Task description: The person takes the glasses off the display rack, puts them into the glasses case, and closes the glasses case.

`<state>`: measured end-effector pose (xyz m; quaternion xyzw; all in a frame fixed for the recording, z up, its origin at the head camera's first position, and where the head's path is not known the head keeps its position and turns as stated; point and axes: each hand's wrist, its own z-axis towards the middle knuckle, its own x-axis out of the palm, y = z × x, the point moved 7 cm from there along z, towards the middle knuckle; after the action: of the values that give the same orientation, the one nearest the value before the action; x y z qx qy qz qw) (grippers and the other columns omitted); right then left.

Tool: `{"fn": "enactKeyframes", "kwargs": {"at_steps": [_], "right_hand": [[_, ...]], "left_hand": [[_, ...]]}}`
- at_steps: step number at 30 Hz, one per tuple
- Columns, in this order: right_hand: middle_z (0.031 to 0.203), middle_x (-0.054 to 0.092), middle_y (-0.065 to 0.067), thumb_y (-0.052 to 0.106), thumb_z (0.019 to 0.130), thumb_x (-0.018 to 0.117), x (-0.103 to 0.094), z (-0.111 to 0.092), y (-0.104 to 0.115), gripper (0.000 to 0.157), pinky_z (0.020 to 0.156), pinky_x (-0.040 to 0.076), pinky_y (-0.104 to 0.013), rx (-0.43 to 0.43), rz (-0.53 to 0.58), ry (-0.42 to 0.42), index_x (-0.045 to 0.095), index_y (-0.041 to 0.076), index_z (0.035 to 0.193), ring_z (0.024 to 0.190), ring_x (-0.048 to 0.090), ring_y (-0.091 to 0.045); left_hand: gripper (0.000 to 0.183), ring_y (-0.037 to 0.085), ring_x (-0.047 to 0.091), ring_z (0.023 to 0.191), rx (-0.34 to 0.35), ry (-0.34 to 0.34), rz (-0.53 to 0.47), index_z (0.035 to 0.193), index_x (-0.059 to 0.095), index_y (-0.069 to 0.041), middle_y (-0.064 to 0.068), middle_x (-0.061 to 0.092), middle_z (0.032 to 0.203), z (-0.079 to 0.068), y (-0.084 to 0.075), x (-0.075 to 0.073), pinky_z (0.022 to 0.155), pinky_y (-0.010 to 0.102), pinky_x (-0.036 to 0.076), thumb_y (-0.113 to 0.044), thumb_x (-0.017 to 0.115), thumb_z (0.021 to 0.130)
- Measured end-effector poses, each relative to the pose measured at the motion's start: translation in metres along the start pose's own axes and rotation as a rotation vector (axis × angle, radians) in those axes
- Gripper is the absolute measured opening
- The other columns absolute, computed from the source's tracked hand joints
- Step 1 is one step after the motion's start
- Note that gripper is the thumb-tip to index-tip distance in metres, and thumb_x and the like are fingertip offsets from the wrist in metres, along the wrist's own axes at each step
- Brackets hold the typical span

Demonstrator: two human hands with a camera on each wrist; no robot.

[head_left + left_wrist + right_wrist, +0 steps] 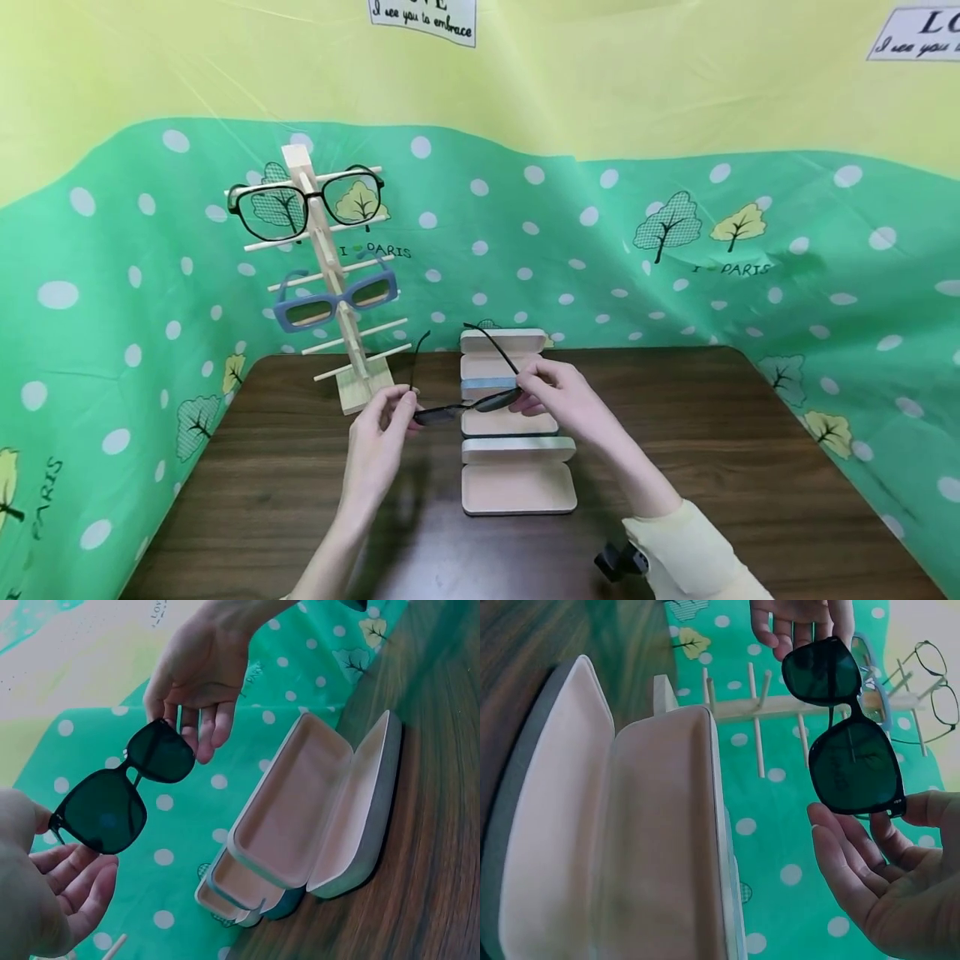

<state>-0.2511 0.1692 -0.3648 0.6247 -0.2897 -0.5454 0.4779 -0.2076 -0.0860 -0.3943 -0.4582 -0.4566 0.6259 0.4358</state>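
Both hands hold a pair of black sunglasses [495, 402] above the table, one at each end of the frame. In the head view the left hand [384, 425] pinches the left hinge corner, and the right hand [558, 396] pinches the right one. The temples are unfolded and point away toward the back. Dark lenses [105, 814] show in the left wrist view, level with an open glasses case [292, 799]. From the right wrist, thumb and fingers [930, 810] grip the near hinge. Below the sunglasses stand opened cases, the nearest case [517, 489] with a bare pale lining.
A wooden display stand [322, 242] at the back left carries black-framed eyeglasses [277, 212] and blue-framed sunglasses [337, 302]; its lower pegs hold nothing. More open cases [502, 342] line up toward the patterned cloth backdrop [600, 250]. A small black device [621, 562] is by the right sleeve.
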Motion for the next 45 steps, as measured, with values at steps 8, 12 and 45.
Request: {"fn": "enactKeyframes", "kwargs": {"at_steps": [8,12,45], "right_hand": [[0.099,0.075,-0.020,0.017,0.104,0.052,-0.006,-0.018,-0.005,0.022,0.080,0.064,-0.038,0.031,0.015,-0.093,0.065,-0.001,0.101,0.087,0.078,-0.026],[0.102,0.075,-0.021,0.017,0.105,0.052,-0.009,-0.026,-0.006,0.022,0.080,0.064,-0.037,0.033,0.026,-0.124,0.064,-0.001,0.102,0.089,0.078,-0.025],[0.101,0.073,-0.023,0.017,0.107,0.053,-0.021,-0.061,-0.025,0.024,0.084,0.062,-0.029,0.005,0.117,-0.232,0.063,-0.005,0.100,0.089,0.077,-0.019]], "left_hand": [[0.026,0.005,0.068,0.074,0.025,0.015,-0.021,0.117,0.070,-0.006,0.015,0.075,0.099,-0.001,-0.001,0.011,0.077,0.029,0.060,-0.027,0.059,0.106],[0.027,0.005,0.068,0.074,0.036,0.011,-0.020,0.119,0.070,-0.008,0.014,0.075,0.099,-0.002,-0.002,0.015,0.077,0.029,0.060,-0.029,0.059,0.106],[0.054,0.002,0.066,0.092,0.171,0.202,-0.010,0.147,0.058,-0.015,0.004,0.072,0.109,-0.020,-0.007,0.042,0.082,0.022,0.057,-0.019,0.074,0.095]]}}
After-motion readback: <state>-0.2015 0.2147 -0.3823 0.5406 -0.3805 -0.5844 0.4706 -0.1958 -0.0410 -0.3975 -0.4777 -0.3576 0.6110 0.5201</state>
